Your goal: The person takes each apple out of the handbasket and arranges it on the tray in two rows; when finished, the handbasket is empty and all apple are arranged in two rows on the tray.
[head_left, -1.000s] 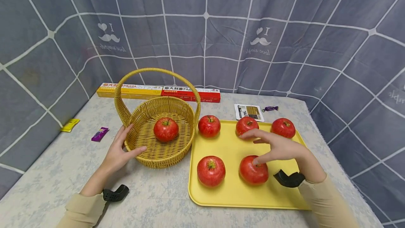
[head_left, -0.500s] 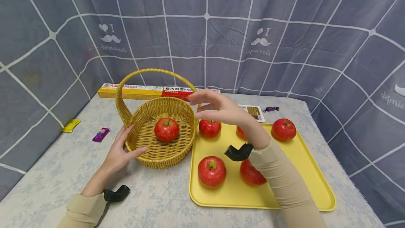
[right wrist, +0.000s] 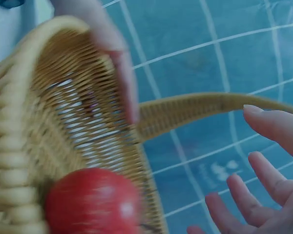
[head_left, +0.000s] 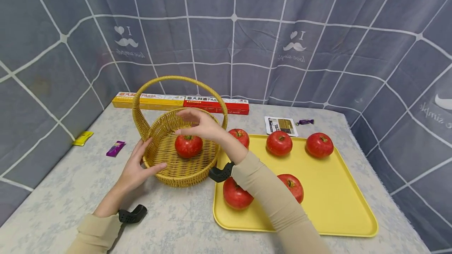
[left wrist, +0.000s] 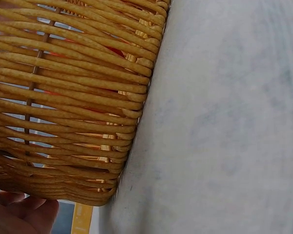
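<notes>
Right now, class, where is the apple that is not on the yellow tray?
In the head view, the apple lies inside the wicker basket, left of the yellow tray. The right hand hovers above it, and the left hand holds the basket's rim.

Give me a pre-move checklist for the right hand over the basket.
1. Right hand holds nothing, fingers spread: ok.
2. Right hand above the apple in the basket, not touching it: ok.
3. Left hand steadies the wicker basket at its rim: ok.
4. Basket handle arches clear above the right hand: ok.
5. Five apples on the yellow tray; the near-left apple is partly hidden by the sleeve: ok.
6. Firmness of the left hand's hold: cannot tell.
</notes>
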{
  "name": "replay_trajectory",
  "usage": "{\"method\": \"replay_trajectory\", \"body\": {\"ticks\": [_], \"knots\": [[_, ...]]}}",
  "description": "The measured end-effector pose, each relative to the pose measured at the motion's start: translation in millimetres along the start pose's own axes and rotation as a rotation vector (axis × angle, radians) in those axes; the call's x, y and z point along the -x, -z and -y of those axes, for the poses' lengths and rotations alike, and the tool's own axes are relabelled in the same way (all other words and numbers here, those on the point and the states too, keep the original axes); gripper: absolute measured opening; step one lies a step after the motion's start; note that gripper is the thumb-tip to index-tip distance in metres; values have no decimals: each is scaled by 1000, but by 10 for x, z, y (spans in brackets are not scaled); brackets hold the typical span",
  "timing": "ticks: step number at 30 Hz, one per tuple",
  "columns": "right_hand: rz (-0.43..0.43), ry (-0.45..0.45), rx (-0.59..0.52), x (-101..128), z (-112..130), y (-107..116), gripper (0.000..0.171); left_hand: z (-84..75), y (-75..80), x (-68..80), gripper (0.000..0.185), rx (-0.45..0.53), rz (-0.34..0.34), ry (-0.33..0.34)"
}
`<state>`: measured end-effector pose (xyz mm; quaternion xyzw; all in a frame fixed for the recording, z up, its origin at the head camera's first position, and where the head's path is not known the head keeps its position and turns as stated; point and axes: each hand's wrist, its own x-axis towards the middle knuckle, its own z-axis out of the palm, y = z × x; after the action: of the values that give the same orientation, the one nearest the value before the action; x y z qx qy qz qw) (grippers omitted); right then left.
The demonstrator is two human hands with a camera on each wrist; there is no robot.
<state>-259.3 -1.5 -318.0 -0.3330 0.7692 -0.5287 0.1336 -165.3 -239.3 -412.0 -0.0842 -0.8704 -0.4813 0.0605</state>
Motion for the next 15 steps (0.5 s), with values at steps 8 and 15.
{"method": "replay_trajectory", "body": {"ticks": [8, 15], "knots": [[-24, -143, 96, -73, -317, -160, 63, 6, -2, -5, 95, -10, 6, 12], [4, -188, 194, -91, -422, -231, 65, 6, -1, 0, 94, -12, 6, 10]]}}
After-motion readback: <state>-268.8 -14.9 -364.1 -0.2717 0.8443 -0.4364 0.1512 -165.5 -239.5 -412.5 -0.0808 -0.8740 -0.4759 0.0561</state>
